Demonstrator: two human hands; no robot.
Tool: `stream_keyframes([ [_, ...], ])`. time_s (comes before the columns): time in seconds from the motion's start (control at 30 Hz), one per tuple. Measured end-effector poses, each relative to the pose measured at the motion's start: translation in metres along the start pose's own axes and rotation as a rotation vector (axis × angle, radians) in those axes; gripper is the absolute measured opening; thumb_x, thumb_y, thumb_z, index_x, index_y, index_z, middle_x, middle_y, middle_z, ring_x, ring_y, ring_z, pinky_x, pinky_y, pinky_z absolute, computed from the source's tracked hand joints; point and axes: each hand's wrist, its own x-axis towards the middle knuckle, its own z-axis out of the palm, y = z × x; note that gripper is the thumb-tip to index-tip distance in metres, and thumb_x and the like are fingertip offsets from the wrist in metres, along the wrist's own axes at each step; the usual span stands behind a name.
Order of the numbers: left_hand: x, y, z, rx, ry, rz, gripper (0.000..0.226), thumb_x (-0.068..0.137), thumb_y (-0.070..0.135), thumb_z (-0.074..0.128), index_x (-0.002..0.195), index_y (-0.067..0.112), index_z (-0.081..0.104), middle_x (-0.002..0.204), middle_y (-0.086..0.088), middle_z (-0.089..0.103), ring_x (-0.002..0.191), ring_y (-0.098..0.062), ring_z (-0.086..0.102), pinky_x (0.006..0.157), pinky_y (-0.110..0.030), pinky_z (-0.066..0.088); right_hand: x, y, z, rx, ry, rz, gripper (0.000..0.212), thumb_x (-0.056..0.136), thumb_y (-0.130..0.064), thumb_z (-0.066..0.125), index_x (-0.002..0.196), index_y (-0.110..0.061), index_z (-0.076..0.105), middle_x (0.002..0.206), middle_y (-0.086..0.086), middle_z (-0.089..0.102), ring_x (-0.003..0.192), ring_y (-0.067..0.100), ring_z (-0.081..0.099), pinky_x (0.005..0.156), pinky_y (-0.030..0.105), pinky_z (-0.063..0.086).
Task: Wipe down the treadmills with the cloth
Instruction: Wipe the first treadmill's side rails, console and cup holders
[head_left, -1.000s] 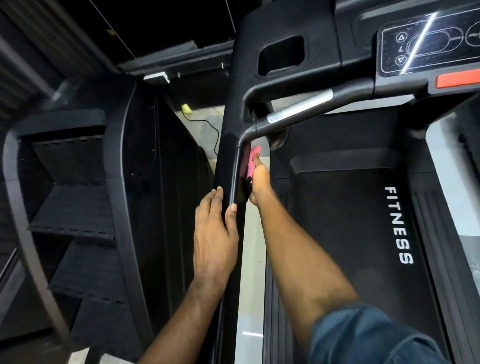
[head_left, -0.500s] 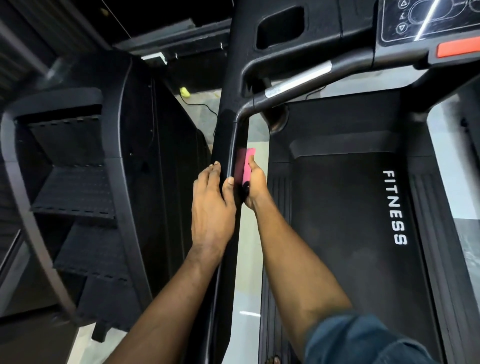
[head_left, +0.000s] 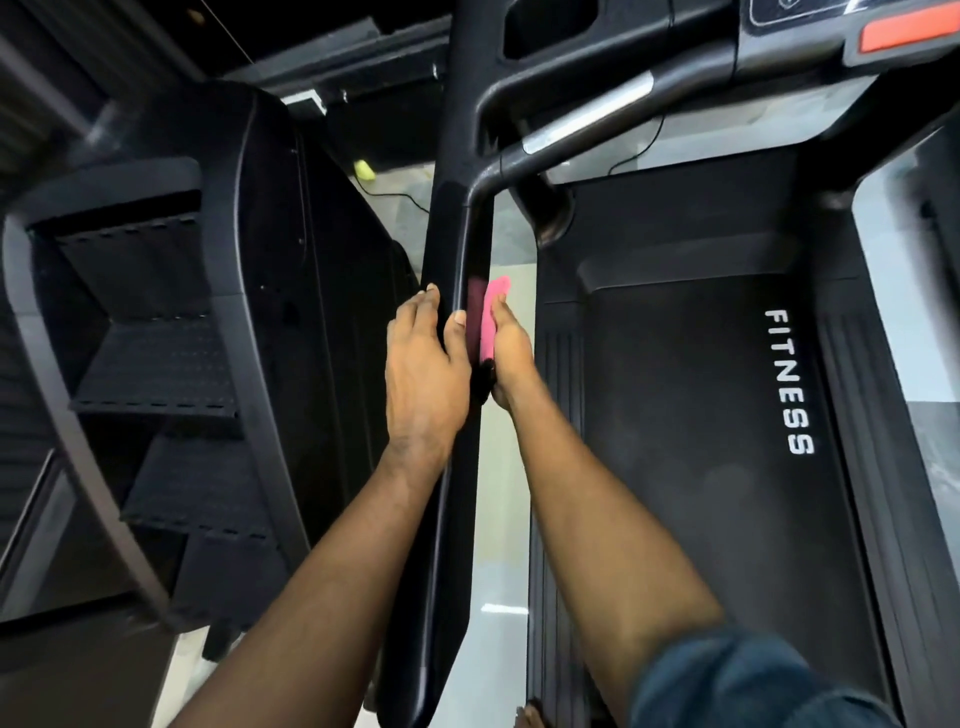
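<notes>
I look down at a black treadmill (head_left: 691, 395) with FITNESS printed on its belt. Its left side rail (head_left: 457, 467) runs down between my arms. My right hand (head_left: 509, 353) presses a pink cloth (head_left: 491, 322) flat against the rail's inner face. My left hand (head_left: 423, 364) lies on the rail's outer side, fingers straight and thumb over the top edge, directly opposite the right hand.
A black stair-climber machine (head_left: 171, 364) stands close on the left. The treadmill's console with an orange bar (head_left: 909, 31) and a silver-banded handlebar (head_left: 587, 119) are above. A cable and a yellow object (head_left: 365, 169) lie on the pale floor beyond.
Both hands have slid down the side rail toward me, the right hand carrying the pink cloth along the inner face, and now lie level with each other.
</notes>
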Motion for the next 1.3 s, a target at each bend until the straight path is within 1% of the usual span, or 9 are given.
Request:
stream_keyframes([
  [0.13,-0.003,0.002,-0.002,-0.012,0.0,0.002,0.049,0.107,0.035,0.042,0.149,0.011,0.045,0.15,-0.003,0.046,0.139,-0.014,0.041,0.108,-0.019,0.03,-0.057,0.047,-0.012,0.034,-0.104,0.095,0.065,0.104,-0.062,0.033,0.141,-0.015,0.058,0.131,0.01,0.068,0.119,0.024,0.066,0.094,0.034,0.055],
  [0.4,-0.005,0.001,-0.004,-0.058,0.036,0.015,0.05,0.107,0.036,0.044,0.147,0.007,0.046,0.147,-0.007,0.05,0.139,-0.017,0.043,0.114,-0.024,0.033,-0.123,0.071,-0.035,-0.126,-0.057,-0.023,0.055,0.109,-0.042,0.037,0.156,-0.012,0.036,0.158,0.001,0.039,0.148,0.018,0.035,0.121,0.031,0.027],
  [0.57,-0.029,0.002,-0.021,-0.072,0.076,0.082,0.047,0.106,0.03,0.041,0.149,0.009,0.045,0.154,-0.007,0.045,0.147,-0.018,0.034,0.124,-0.043,0.022,-0.1,0.084,-0.015,-0.006,-0.074,0.01,0.095,0.08,-0.083,0.054,0.156,-0.029,0.038,0.156,-0.001,0.047,0.145,0.019,0.042,0.123,0.049,0.029],
  [0.63,-0.062,-0.003,-0.039,-0.112,0.006,0.079,0.05,0.107,0.032,0.041,0.153,0.012,0.039,0.159,-0.004,0.039,0.15,-0.014,0.028,0.124,-0.044,0.022,-0.13,0.093,-0.02,0.012,-0.133,0.055,0.077,0.093,-0.075,0.042,0.152,-0.024,0.046,0.148,-0.002,0.055,0.138,0.02,0.05,0.116,0.044,0.039],
  [0.73,-0.126,-0.02,-0.064,-0.141,-0.107,0.093,0.053,0.107,0.035,0.039,0.156,0.016,0.034,0.162,0.0,0.034,0.152,-0.008,0.022,0.125,-0.044,0.021,-0.164,0.125,-0.029,-0.057,-0.085,0.143,0.047,0.105,-0.059,0.03,0.136,-0.033,0.054,0.126,-0.01,0.061,0.118,0.013,0.057,0.08,0.024,0.048],
  [0.9,-0.176,-0.042,-0.061,-0.108,-0.215,0.137,0.058,0.105,0.037,0.033,0.16,0.02,0.023,0.167,0.008,0.018,0.152,0.002,0.006,0.128,-0.038,0.006,-0.159,0.146,-0.037,-0.001,-0.058,0.056,0.088,0.081,-0.075,0.06,0.147,-0.018,0.052,0.145,0.002,0.059,0.135,0.017,0.054,0.118,0.043,0.038],
  [0.97,-0.177,-0.043,-0.059,-0.153,-0.2,0.133,0.054,0.107,0.032,0.032,0.159,0.02,0.024,0.167,0.008,0.019,0.153,0.001,0.007,0.127,-0.037,0.005,-0.132,0.151,-0.034,0.064,0.031,0.038,0.108,0.064,-0.084,0.068,0.151,-0.022,0.048,0.15,0.001,0.054,0.138,0.019,0.051,0.119,0.046,0.037],
  [1.1,-0.177,-0.043,-0.056,-0.199,-0.182,0.104,0.05,0.108,0.023,0.034,0.157,0.016,0.031,0.165,0.006,0.026,0.152,-0.002,0.014,0.126,-0.032,0.007,-0.162,0.125,-0.016,0.175,0.01,0.135,0.061,0.099,-0.062,0.047,0.134,-0.015,0.064,0.123,0.009,0.073,0.112,0.024,0.07,0.097,0.038,0.056],
  [1.3,-0.18,-0.037,-0.059,-0.263,-0.163,0.102,0.049,0.108,0.02,0.037,0.155,0.008,0.033,0.163,-0.003,0.03,0.153,-0.014,0.022,0.126,-0.035,0.015,-0.211,0.18,-0.026,0.206,0.012,0.228,0.06,0.105,-0.057,0.035,0.128,-0.013,0.068,0.113,0.01,0.076,0.104,0.02,0.073,0.086,0.031,0.057],
])
